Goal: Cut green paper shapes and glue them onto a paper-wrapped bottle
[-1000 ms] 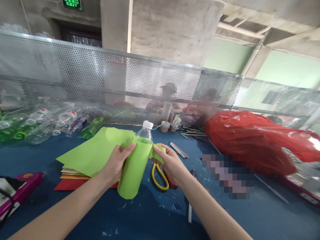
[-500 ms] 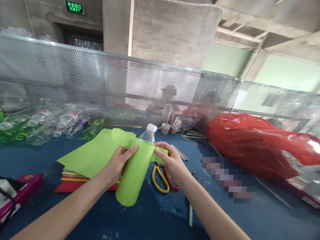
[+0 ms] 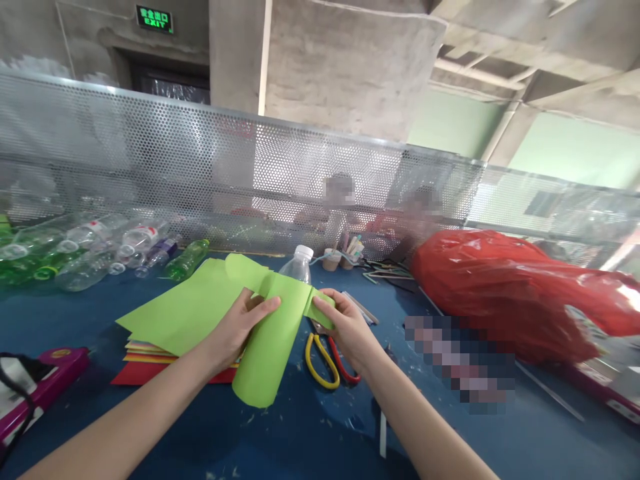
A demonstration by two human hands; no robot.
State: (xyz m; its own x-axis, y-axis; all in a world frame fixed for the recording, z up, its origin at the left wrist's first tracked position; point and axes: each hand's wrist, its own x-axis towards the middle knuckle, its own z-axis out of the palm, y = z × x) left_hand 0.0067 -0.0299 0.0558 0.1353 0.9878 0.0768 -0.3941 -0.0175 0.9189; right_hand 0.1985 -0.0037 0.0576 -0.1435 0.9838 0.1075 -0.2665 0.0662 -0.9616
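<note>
The left hand [image 3: 239,333] clasps the green paper [image 3: 270,350], thumb across its front, while the right hand [image 3: 350,330] pinches the paper's end between thumb and fingers; the clear bottle [image 3: 297,269] rises behind the upper edge, between both grips. Should the left thumb ease, the wrap could slacken or skew; uneven pull from the right pinch could crease the end.
</note>
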